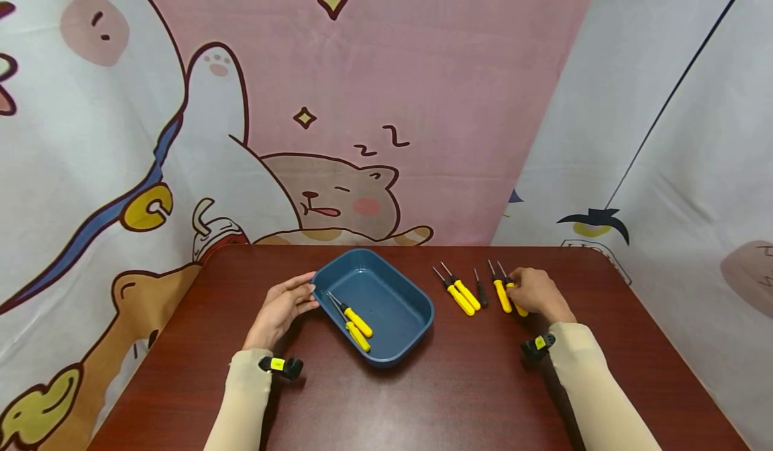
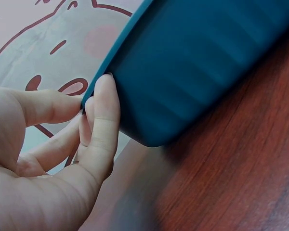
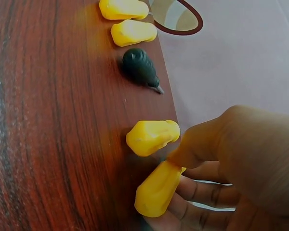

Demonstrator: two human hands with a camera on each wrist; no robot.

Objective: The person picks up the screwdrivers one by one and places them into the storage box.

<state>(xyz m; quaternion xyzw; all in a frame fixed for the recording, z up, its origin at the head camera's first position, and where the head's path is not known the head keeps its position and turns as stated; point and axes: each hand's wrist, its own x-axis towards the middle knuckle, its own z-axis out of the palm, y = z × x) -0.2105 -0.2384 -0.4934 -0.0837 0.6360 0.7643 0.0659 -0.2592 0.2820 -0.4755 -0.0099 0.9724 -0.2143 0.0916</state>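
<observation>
A blue tray (image 1: 417,317) sits mid-table with two yellow-handled screwdrivers (image 1: 357,322) lying in it. My left hand (image 1: 290,301) rests straight fingers (image 2: 103,115) against the tray's (image 2: 192,62) outer left wall, its thumb at the rim. To the tray's right lies a row of screwdrivers: two yellow ones (image 1: 461,294), a black one (image 1: 481,294) and another yellow one (image 1: 501,295). At the row's right end my right hand (image 1: 531,293) pinches a yellow screwdriver handle (image 3: 156,190) between thumb and fingers, low on the table beside the neighbouring yellow handle (image 3: 151,137).
The dark red wooden table (image 1: 453,390) has bare surface in front of the tray and hands. A cartoon-printed cloth backdrop (image 1: 362,102) hangs close behind the table's far edge and along both sides.
</observation>
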